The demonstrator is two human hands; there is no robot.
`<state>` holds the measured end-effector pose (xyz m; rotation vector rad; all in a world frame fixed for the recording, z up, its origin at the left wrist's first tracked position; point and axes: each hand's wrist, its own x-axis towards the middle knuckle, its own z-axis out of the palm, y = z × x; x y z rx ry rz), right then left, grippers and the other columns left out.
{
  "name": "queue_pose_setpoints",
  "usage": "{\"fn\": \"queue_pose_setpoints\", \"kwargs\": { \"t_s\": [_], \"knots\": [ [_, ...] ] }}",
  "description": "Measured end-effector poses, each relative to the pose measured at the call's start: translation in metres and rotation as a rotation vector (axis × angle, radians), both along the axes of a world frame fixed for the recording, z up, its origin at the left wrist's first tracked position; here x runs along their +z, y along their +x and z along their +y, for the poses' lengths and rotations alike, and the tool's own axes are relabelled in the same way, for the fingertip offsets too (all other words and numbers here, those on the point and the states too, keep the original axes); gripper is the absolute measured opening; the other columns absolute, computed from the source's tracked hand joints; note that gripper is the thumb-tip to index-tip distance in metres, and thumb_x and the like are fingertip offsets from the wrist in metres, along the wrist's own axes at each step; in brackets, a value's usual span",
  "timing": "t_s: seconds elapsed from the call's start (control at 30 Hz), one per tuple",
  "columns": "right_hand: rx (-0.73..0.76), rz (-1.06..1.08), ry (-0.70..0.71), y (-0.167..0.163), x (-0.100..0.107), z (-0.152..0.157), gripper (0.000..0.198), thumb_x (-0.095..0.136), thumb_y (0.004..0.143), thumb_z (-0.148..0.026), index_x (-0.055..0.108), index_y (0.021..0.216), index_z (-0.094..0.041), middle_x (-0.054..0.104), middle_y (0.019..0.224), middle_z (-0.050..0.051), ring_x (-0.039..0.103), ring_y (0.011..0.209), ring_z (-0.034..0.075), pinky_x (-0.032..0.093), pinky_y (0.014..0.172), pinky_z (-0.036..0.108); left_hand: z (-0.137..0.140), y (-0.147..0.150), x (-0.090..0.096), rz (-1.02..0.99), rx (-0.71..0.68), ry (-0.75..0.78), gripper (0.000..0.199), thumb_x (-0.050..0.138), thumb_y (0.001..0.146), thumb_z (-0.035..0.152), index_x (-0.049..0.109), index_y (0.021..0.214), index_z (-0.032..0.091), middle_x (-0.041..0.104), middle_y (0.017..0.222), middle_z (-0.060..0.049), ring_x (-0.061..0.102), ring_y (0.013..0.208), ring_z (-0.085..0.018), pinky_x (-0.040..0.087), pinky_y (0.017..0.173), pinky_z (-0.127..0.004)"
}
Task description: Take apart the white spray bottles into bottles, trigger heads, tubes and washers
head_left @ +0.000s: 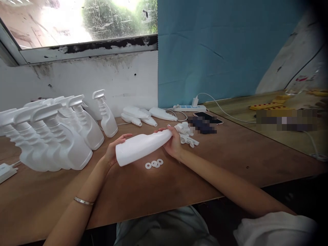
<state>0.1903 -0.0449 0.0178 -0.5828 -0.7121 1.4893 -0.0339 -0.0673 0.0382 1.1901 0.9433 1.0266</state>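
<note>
A white plastic spray bottle body [140, 147] lies sideways between my two hands above the table, its base toward the left. My left hand [114, 148] grips it near the base. Around the neck end, my right hand [174, 141] is closed, and the bottle's mouth is hidden by its fingers. Just below the bottle, several flat white ring washers [154, 164] lie on the brown table [143, 194]. Beyond my right hand is a small pile of white trigger spray heads [186, 133].
Assembled white spray bottles [64, 140] stand crowded at the left, with one bottle [107, 118] apart. Several bottle bodies [137, 112] lie by the wall. A phone [208, 118], a power strip [189, 108] and cables are at the back right. Another strip [7, 172] sits far left.
</note>
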Motion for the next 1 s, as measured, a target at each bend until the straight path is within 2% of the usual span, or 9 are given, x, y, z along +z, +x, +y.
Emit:
{"fn": "queue_pose_setpoints", "kwargs": {
  "t_s": [0.13,0.27,0.4,0.53,0.6,0.67,0.8,0.9,1.0],
  "knots": [
    [-0.004,0.041,-0.094,-0.001,0.002,0.001,0.029,0.048,0.074,-0.041,0.061,0.068,-0.017,0.066,0.065,0.001,0.059,0.062,0.014,0.046,0.051,0.021,-0.001,0.0,0.003,-0.149,0.008,-0.015,0.052,0.039,0.074,0.042,0.047,0.119,0.017,0.06,0.096,-0.01,0.06,0.073,-0.022,0.05,0.055,-0.031],
    [-0.053,0.113,-0.153,0.001,0.005,0.004,0.028,0.047,0.077,-0.04,0.061,0.071,-0.017,0.064,0.064,-0.002,0.052,0.049,0.008,0.043,0.041,0.017,-0.001,-0.005,-0.002,-0.204,0.032,0.114,0.055,0.033,0.075,0.049,0.046,0.119,0.019,0.058,0.105,-0.008,0.06,0.083,-0.022,0.05,0.072,-0.035],
    [-0.067,0.131,-0.155,0.004,0.004,0.008,0.029,0.05,0.077,-0.043,0.062,0.073,-0.016,0.062,0.062,-0.002,0.051,0.048,0.007,0.045,0.041,0.016,-0.002,-0.007,-0.006,-0.143,-0.003,0.21,0.058,0.046,0.063,0.037,0.044,0.119,0.021,0.054,0.112,-0.006,0.057,0.093,-0.022,0.044,0.089,-0.038],
    [-0.068,0.109,-0.153,0.004,0.003,0.008,0.03,0.05,0.076,-0.044,0.063,0.076,-0.017,0.062,0.063,-0.003,0.052,0.049,0.007,0.045,0.041,0.016,-0.001,-0.003,-0.008,-0.084,0.015,0.201,0.069,0.06,0.052,0.017,0.041,0.118,0.025,0.056,0.106,-0.003,0.059,0.086,-0.019,0.044,0.089,-0.036],
    [-0.074,0.083,-0.177,0.003,0.002,0.007,0.031,0.049,0.076,-0.044,0.063,0.077,-0.017,0.062,0.063,-0.003,0.052,0.05,0.008,0.044,0.041,0.016,0.001,-0.001,-0.01,-0.121,0.036,0.176,0.067,0.065,0.052,0.014,0.042,0.114,0.025,0.057,0.101,-0.002,0.06,0.081,-0.017,0.046,0.086,-0.035],
    [-0.079,0.064,-0.196,0.002,0.002,0.005,0.032,0.047,0.075,-0.045,0.063,0.079,-0.017,0.062,0.064,-0.002,0.052,0.05,0.008,0.043,0.04,0.016,0.003,0.001,-0.012,-0.168,0.051,0.148,0.057,0.066,0.057,0.018,0.044,0.11,0.023,0.057,0.097,-0.003,0.06,0.08,-0.017,0.049,0.08,-0.034],
    [-0.121,0.063,-0.156,-0.004,0.002,0.001,0.028,0.052,0.071,-0.046,0.06,0.078,-0.019,0.061,0.063,-0.004,0.052,0.051,0.009,0.042,0.04,0.017,0.006,0.004,-0.014,-0.271,0.076,0.084,0.041,0.061,0.066,0.03,0.047,0.102,0.018,0.057,0.085,-0.003,0.059,0.066,-0.014,0.051,0.058,-0.027],
    [-0.15,0.002,-0.031,-0.008,0.004,-0.005,0.031,0.055,0.068,-0.047,0.06,0.08,-0.019,0.06,0.067,-0.003,0.053,0.056,0.009,0.043,0.041,0.017,0.009,0.005,-0.013,-0.279,0.158,0.022,0.039,0.059,0.069,0.04,0.048,0.097,0.016,0.054,0.068,0.0,0.049,0.045,-0.009,0.043,0.038,-0.021],
    [-0.17,-0.165,0.198,-0.011,0.009,-0.014,0.034,0.054,0.071,-0.046,0.061,0.09,-0.018,0.062,0.081,0.0,0.055,0.066,0.012,0.044,0.041,0.017,0.011,0.007,-0.014,-0.224,0.246,-0.036,0.039,0.054,0.071,0.048,0.05,0.09,0.014,0.05,0.056,0.002,0.038,0.032,-0.007,0.034,0.029,-0.02]
  ]
}}
